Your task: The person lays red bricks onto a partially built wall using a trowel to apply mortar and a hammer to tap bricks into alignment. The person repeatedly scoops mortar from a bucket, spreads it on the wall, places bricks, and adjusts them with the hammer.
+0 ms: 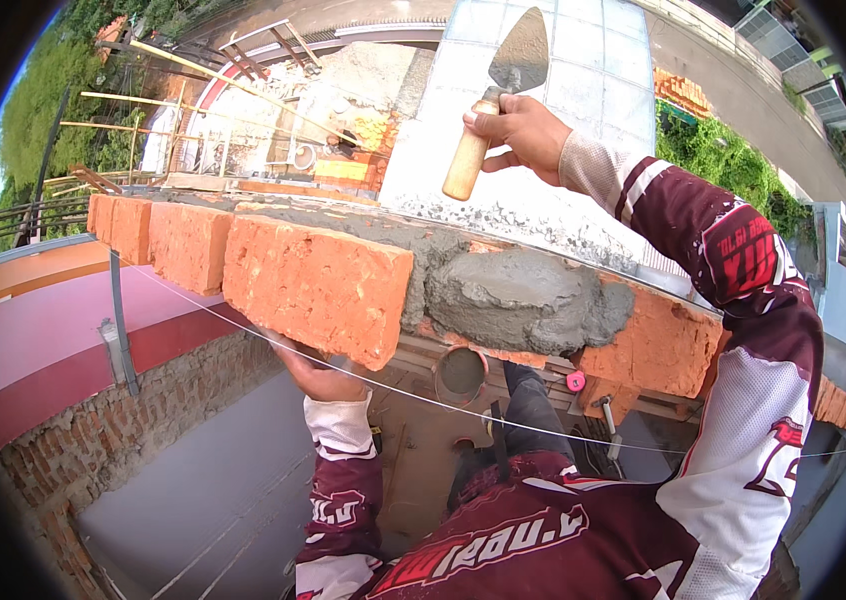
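Note:
My right hand (pixel 528 140) grips the wooden handle of a pointed trowel (pixel 518 65), raised over the far side of the brick wall with its blade pointing away. A thick mound of wet grey mortar (pixel 508 295) lies on the wall top, right of a large orange brick (pixel 313 285). Below that brick's near lower edge is my left hand (pixel 318 375). The brick covers most of its fingers, so I cannot see whether it grips or only touches. More orange bricks (pixel 186 245) continue the course to the left, and bare brick (pixel 658 340) shows right of the mortar.
A thin white string (pixel 443 403) stretches across the wall's near side. Below stand a bucket of mortar (pixel 461 375) and a hammer (pixel 611 425), near a small pink round object (pixel 575 381). Pale roof panels (pixel 583 130) and a construction area with poles (pixel 243 120) lie beyond the wall.

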`<state>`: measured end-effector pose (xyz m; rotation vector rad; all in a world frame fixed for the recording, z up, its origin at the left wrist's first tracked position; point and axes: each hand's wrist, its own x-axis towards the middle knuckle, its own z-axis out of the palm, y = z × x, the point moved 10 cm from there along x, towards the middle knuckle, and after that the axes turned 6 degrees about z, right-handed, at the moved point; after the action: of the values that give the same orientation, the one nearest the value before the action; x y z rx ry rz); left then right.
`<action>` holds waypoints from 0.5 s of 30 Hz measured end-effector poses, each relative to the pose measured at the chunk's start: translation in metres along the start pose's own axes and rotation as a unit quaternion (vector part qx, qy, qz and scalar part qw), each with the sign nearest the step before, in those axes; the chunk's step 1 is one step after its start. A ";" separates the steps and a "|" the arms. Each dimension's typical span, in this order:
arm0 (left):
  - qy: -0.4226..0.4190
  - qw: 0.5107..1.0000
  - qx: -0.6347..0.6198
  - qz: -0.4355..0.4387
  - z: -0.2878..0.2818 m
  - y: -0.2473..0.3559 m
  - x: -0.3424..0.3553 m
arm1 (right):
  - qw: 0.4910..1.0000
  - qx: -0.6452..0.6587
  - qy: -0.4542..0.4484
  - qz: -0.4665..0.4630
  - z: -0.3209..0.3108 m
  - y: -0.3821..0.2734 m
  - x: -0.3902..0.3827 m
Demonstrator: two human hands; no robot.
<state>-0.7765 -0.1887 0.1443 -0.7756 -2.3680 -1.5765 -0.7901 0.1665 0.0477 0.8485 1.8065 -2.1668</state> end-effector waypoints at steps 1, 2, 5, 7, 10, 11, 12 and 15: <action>0.031 0.995 -0.073 -0.063 -0.003 -0.013 -0.002 | 1.000 -0.004 -0.006 -0.004 0.001 0.002 0.002; 0.063 0.980 -0.144 -0.126 -0.006 -0.026 -0.005 | 1.000 -0.004 -0.016 -0.009 0.001 0.004 0.003; 0.027 0.994 -0.049 -0.098 -0.004 -0.023 -0.004 | 0.999 0.009 -0.034 -0.008 0.002 0.014 0.007; 0.042 0.987 -0.071 -0.137 -0.009 -0.033 -0.009 | 0.999 0.010 -0.038 0.005 0.003 0.021 0.009; 0.089 0.960 -0.149 -0.220 -0.018 -0.055 -0.019 | 0.999 0.020 -0.044 0.023 0.003 0.027 0.010; 0.093 0.950 -0.161 -0.250 -0.020 -0.061 -0.023 | 0.998 0.031 -0.046 0.017 0.003 0.026 0.010; 0.098 0.939 -0.172 -0.280 -0.022 -0.067 -0.027 | 0.998 0.039 -0.051 0.015 0.004 0.026 0.009; 0.091 0.933 -0.181 -0.297 -0.022 -0.068 -0.035 | 0.995 0.069 -0.069 0.019 0.010 0.027 0.007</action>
<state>-0.7854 -0.2394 0.0835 0.0770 -2.3213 -2.2398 -0.7855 0.1522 0.0223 0.7340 1.5807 -2.2866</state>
